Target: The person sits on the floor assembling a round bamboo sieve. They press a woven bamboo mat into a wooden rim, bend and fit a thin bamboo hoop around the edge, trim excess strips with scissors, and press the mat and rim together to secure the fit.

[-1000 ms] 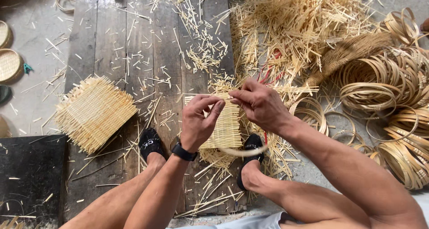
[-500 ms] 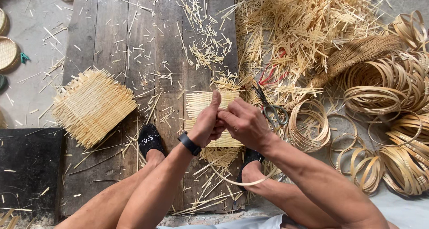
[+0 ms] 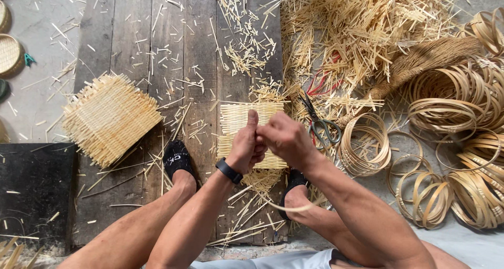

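The woven mat (image 3: 247,123) lies on the plank floor (image 3: 131,43) between my feet, directly under my hands, which cover most of its near half. I judge it light, springy and a little brittle: thin flat strips, stiff along their length, apt to split or slide out of the weave if bent hard. The loose fringed edges would give way, so the safer hold is on the tightly woven middle or flat across a whole side.

My left hand (image 3: 245,145) is closed into a fist with the thumb up, and my right hand (image 3: 283,138) wraps over against it, fingers curled tight. They seem to pinch a thin curved strip (image 3: 286,208) that arcs down toward 6 o'clock, but the grip itself is hidden inside the fists, so I cannot tell exactly what each hand holds.

At 3 o'clock, just beside the mat, scissors (image 3: 320,123) lie on the litter, handles partly buried. Farther out at 3 o'clock are bamboo hoops (image 3: 367,145), some cut off by the frame. At 1 o'clock sits a heap of cut strips (image 3: 362,22). At 9 o'clock, well apart, rests a second woven square (image 3: 109,116). Small round baskets (image 3: 9,53) at 10 o'clock are cropped by the edge.
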